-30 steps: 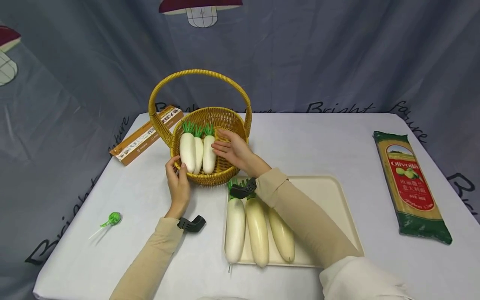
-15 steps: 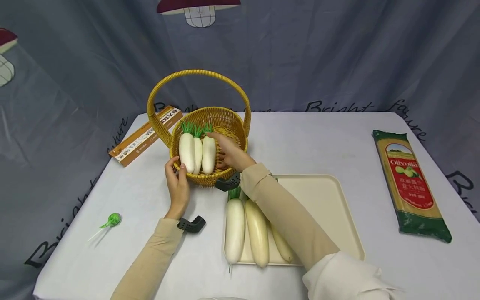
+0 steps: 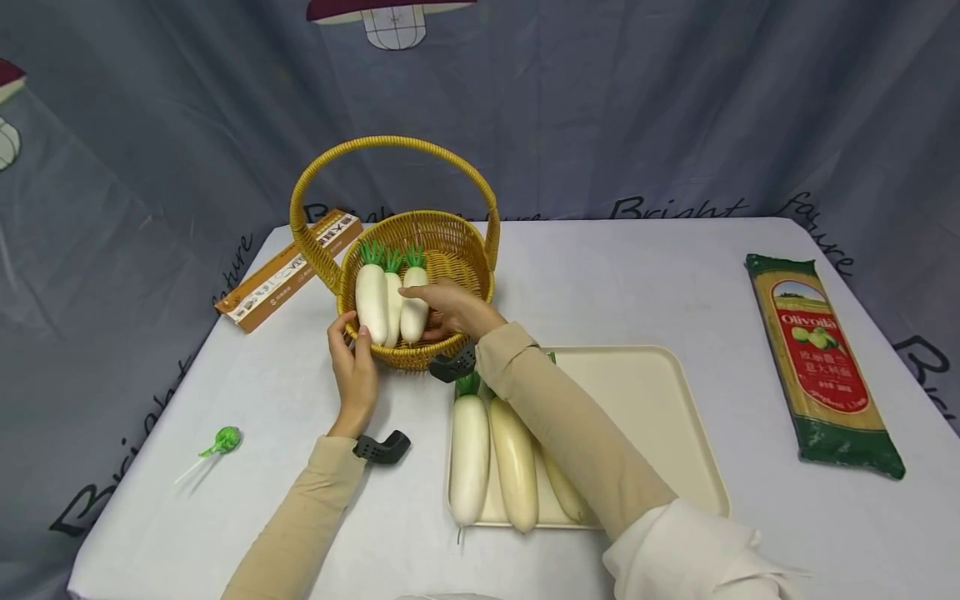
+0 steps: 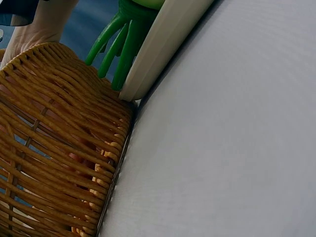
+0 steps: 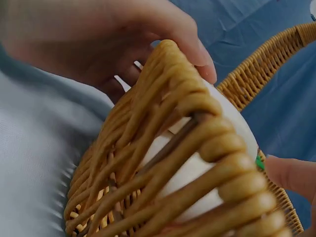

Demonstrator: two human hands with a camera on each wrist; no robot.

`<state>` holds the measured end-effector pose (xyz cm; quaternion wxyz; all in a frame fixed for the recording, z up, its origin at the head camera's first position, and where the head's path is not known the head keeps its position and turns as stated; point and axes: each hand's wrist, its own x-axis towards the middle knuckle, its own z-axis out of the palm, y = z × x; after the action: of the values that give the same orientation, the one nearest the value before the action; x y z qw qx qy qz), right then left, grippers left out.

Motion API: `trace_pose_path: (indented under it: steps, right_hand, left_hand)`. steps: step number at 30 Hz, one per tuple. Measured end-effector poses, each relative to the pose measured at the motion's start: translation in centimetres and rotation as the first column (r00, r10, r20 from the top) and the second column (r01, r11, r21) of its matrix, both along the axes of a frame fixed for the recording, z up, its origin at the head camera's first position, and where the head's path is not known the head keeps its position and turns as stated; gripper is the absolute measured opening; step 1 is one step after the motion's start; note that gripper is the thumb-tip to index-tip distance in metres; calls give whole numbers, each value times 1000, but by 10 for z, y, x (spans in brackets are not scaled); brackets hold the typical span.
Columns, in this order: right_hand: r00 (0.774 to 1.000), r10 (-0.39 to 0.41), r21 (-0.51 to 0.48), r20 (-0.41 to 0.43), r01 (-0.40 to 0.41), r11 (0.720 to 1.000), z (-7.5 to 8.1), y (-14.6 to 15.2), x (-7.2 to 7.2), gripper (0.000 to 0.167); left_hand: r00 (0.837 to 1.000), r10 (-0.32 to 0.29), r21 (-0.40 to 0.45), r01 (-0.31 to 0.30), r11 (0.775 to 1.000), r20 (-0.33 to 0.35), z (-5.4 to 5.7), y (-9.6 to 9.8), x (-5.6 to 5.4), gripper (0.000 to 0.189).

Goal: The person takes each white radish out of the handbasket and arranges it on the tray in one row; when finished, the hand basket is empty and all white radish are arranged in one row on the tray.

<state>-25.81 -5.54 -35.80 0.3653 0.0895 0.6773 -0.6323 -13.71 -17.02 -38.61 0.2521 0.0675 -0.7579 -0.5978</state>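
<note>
My left hand (image 3: 354, 372) grips the near left rim of a yellow wicker basket (image 3: 411, 360), thumb over the rim and fingers on the outer wall. Three white radishes with green tops lie side by side inside. Reaching in from the right, my right hand (image 3: 461, 310) holds the rightmost white radish (image 3: 413, 315), thumb across it and fingers down its right side. The leftmost radish (image 3: 371, 304) and the middle radish (image 3: 393, 310) lie beside it. In the right wrist view, the basket weave (image 5: 168, 133) partly hides the white radishes.
A cream tray (image 3: 660, 400) near the basket bears a white radish (image 3: 470, 458) and pale yellow eggplant-shaped vegetables (image 3: 514, 467), partly under my right sleeve. A long orange box (image 3: 288, 275) lies behind left, a green lollipop (image 3: 225, 439) front left, a spaghetti bag (image 3: 825, 362) right.
My right hand has moved left and down into the basket, and its thumb now lies across the rightmost radish. The left hand stays on the rim.
</note>
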Motion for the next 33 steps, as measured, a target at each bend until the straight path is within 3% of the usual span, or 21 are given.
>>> trace_pose_path:
  steps: [7,15,24,33]
  right_hand:
    - [1000,31,-29,3,-31,999,-3,-2,1,55]
    - [998,38,-28,-48,-39,999,-2,1,1,49]
    - [998,8,-126,-64,-16,992,-1,2,2,93]
    - [985,68,-185,-156,-97,978,0,4,1,70]
  left_hand:
    - [1000,-2,7,2,1000,0,0,0,0,35]
    - [1000,-3,6,3,1000,3,0,1,0,36]
    - [1000,-3,-9,3,1000,-7,-1,0,0,36]
    - [1000,1,-4,-1,1000,-9,0,0,0,35]
